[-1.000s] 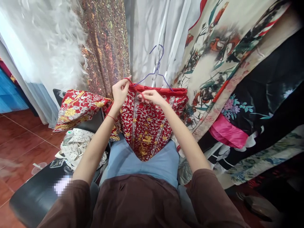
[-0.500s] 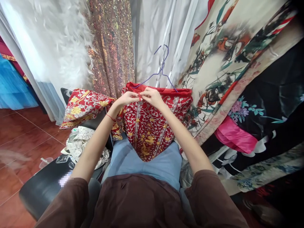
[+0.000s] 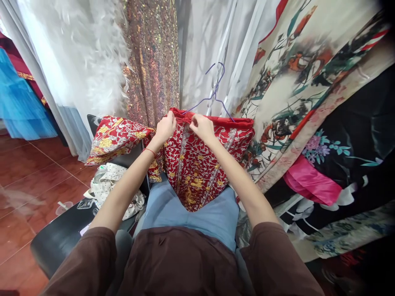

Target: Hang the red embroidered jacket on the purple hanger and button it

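A red garment (image 3: pixel 197 164) with gold and silver embroidery lies over my lap, its pointed end toward me. From its red top edge rises a purple hanger (image 3: pixel 214 96). At the upper left of the garment, my left hand (image 3: pixel 166 126) has its fingers closed on the top edge. My right hand (image 3: pixel 202 127), a short way to the right, is pinched near the same edge; a thin red strip seems to run from its fingertips, too small to make out fully. The two hands are apart.
An embroidered red cushion-like piece (image 3: pixel 119 137) rests at the left on a black chair (image 3: pixel 58 238), with white dotted cloth (image 3: pixel 108 185) beside it. Hanging behind are a sequined cloth (image 3: pixel 152 61), white feathers (image 3: pixel 92 53) and a floral cloth (image 3: pixel 296 82).
My hands, which were together at the garment's edge, have moved apart, the left one to the left and the right one slightly right. The view has shifted a little.
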Action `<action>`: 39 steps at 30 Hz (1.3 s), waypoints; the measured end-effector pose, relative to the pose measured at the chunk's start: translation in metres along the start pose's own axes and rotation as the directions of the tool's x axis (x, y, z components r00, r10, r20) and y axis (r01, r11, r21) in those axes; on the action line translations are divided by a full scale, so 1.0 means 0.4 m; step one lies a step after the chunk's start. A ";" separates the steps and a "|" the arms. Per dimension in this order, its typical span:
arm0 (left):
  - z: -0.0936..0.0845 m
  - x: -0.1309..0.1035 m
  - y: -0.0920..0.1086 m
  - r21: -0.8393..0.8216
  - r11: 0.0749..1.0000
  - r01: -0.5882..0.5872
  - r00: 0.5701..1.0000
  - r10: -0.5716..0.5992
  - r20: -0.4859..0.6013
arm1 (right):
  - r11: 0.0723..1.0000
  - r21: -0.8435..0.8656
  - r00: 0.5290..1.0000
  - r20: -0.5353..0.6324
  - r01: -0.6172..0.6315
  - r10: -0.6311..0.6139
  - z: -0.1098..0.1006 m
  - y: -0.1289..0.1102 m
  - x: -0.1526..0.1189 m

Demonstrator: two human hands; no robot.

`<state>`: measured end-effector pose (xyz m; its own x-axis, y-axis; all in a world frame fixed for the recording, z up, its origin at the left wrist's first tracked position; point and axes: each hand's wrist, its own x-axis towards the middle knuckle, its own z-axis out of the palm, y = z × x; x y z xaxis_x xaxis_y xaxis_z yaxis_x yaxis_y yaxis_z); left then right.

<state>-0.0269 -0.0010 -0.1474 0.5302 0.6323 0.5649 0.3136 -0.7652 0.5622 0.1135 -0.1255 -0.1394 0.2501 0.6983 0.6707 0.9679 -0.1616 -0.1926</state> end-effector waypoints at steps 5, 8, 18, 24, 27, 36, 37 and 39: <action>-0.035 0.013 0.028 0.381 0.924 0.025 1.000 -0.030 0.009 | 0.981 -0.190 0.999 0.022 -0.036 0.040 -0.018 0.020 0.011; -0.049 0.017 0.045 0.459 0.888 -0.007 0.998 -0.021 0.057 | 0.955 -0.295 0.998 0.051 -0.023 0.039 -0.032 0.022 0.019; -0.055 0.058 0.056 0.552 0.833 -0.026 0.994 -0.036 0.100 | 0.910 -0.414 0.982 0.181 0.024 0.057 -0.068 -0.018 0.000; -0.070 0.069 0.046 0.389 0.897 -0.207 0.978 0.180 0.106 | 0.917 -0.378 0.988 0.128 0.126 -0.083 -0.260 0.139 -0.045; -0.076 0.096 0.018 0.261 0.885 -0.385 0.913 0.325 0.247 | 0.881 -0.457 0.981 0.188 0.125 -0.041 -0.352 0.281 -0.076; -0.082 0.165 -0.074 0.096 0.974 -0.204 0.978 0.199 0.064 | 0.950 -0.300 0.968 0.252 0.088 -0.010 -0.411 0.401 -0.141; -0.081 0.162 -0.077 0.078 0.979 -0.186 0.983 0.186 0.009 | 0.966 -0.249 0.978 0.210 0.075 -0.022 -0.410 0.391 -0.144; -0.075 0.157 -0.078 0.059 0.988 -0.140 0.988 0.144 -0.063 | 0.977 -0.210 0.992 0.126 0.029 -0.002 -0.403 0.369 -0.148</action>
<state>-0.0269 0.0662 -0.1115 0.5188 0.5219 0.6771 0.2821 -0.8522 0.4407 0.2458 -0.3031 -0.0921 0.2428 0.7811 0.5753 0.9585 -0.2845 -0.0182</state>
